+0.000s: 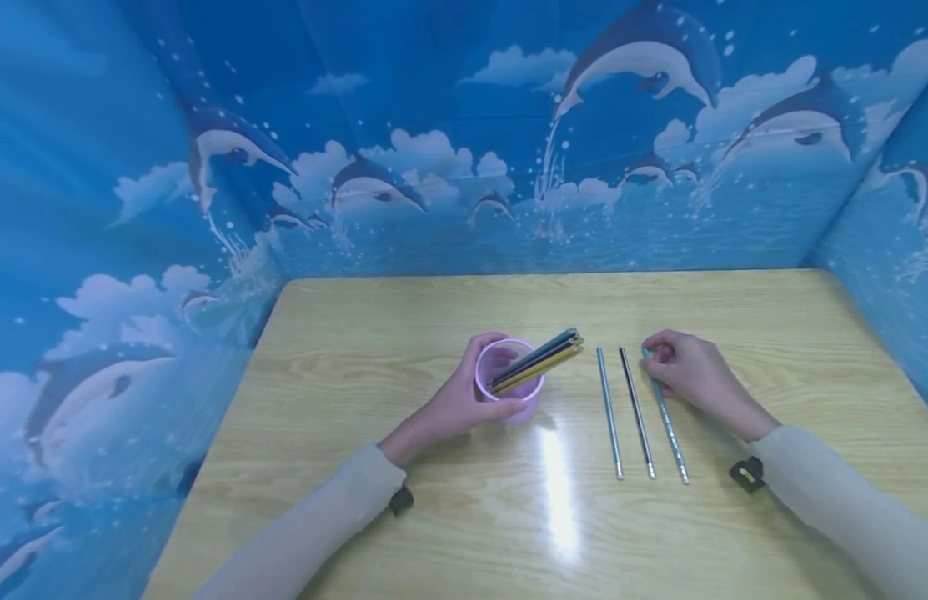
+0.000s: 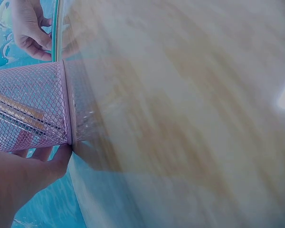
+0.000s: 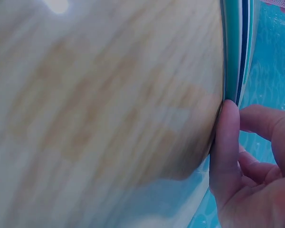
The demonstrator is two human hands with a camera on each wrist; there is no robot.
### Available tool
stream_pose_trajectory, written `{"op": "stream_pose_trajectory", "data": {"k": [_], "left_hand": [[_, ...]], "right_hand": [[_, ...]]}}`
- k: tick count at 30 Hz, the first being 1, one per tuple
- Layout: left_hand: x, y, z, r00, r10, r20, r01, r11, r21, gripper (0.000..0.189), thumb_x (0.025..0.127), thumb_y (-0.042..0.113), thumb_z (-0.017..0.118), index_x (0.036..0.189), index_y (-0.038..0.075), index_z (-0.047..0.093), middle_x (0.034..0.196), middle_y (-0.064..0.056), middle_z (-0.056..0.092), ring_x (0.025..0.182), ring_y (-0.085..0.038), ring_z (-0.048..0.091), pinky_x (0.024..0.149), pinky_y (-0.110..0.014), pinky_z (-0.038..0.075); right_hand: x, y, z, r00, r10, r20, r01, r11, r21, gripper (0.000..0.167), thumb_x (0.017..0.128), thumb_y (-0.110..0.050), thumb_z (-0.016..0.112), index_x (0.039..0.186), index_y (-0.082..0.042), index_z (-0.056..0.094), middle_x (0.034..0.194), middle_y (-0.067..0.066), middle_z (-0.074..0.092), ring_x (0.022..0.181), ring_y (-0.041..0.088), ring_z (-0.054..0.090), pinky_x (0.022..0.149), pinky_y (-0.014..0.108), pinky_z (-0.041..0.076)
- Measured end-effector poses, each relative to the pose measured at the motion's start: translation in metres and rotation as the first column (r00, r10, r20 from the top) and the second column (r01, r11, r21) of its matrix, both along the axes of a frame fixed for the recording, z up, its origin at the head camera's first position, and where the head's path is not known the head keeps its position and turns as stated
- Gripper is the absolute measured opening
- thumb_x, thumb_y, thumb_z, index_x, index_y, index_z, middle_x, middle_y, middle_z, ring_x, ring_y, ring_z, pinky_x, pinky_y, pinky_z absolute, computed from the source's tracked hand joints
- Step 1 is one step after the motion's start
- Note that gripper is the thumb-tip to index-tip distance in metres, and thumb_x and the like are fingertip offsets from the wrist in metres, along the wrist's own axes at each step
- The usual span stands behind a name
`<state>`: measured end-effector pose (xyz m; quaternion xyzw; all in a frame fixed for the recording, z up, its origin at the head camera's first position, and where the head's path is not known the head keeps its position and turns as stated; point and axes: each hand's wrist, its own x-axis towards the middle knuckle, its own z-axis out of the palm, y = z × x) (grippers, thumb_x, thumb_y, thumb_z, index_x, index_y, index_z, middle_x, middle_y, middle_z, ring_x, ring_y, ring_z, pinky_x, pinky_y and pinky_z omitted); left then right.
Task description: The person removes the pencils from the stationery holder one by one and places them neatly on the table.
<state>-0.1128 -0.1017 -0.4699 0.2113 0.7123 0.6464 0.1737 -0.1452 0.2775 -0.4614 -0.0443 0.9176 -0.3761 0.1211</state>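
Observation:
My left hand (image 1: pixel 462 400) grips a pink mesh pen cup (image 2: pixel 35 85), its fingers and thumb curled round the sides. Inside the cup, several pencils (image 1: pixel 542 362) in yellow, dark and teal lean to the right, their ends sticking out past the rim. To the cup's right, a teal pencil (image 1: pixel 609 412), a dark pencil (image 1: pixel 638 412) and a patterned teal pencil (image 1: pixel 669 429) lie side by side on the table. My right hand (image 1: pixel 694 372) pinches the far end of the patterned one between thumb and fingers; its thumb presses down close to the tabletop in the right wrist view.
The wood-grain table (image 1: pixel 358 333) has rounded far corners and a bright light reflection (image 1: pixel 557 492) in front of the cup. A blue cloth backdrop (image 1: pixel 433 200) printed with dolphins and clouds stands along its back and sides.

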Motion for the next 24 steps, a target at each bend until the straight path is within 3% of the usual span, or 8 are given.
{"op": "stream_pose_trajectory", "data": {"k": [11,16,24], "left_hand": [[0.001,0.000,0.002,1.000,0.005,0.015,-0.005,1.000,-0.012,0.094,0.092,0.005,0.085,0.165,0.021,0.028,0.157,-0.015,0.049,0.143,-0.036,0.052,0.114,-0.044,0.053],[0.002,0.000,0.003,1.000,0.010,0.016,-0.010,1.000,-0.015,0.093,0.092,0.007,0.087,0.163,0.024,0.031,0.155,-0.012,0.051,0.141,-0.033,0.054,0.112,-0.042,0.055],[0.001,0.000,0.004,1.000,0.004,0.004,-0.004,1.000,-0.023,0.093,0.091,0.009,0.088,0.163,0.024,0.031,0.155,-0.011,0.052,0.141,-0.032,0.054,0.113,-0.039,0.054]], "right_hand": [[0.003,0.001,-0.001,0.999,-0.014,-0.033,0.015,0.999,0.032,0.044,0.106,-0.018,0.071,0.137,0.010,0.059,0.097,0.011,0.069,0.070,0.022,0.067,0.059,0.032,0.054],[0.007,0.004,0.002,0.996,-0.007,-0.089,0.014,0.997,0.072,0.045,0.107,-0.024,0.071,0.136,0.009,0.061,0.102,0.013,0.071,0.076,0.021,0.068,0.068,0.035,0.055],[0.015,0.006,0.003,0.989,-0.100,-0.106,0.098,0.995,-0.020,0.046,0.110,-0.032,0.067,0.138,0.004,0.063,0.115,0.017,0.069,0.096,0.027,0.070,0.074,0.029,0.057]]}}
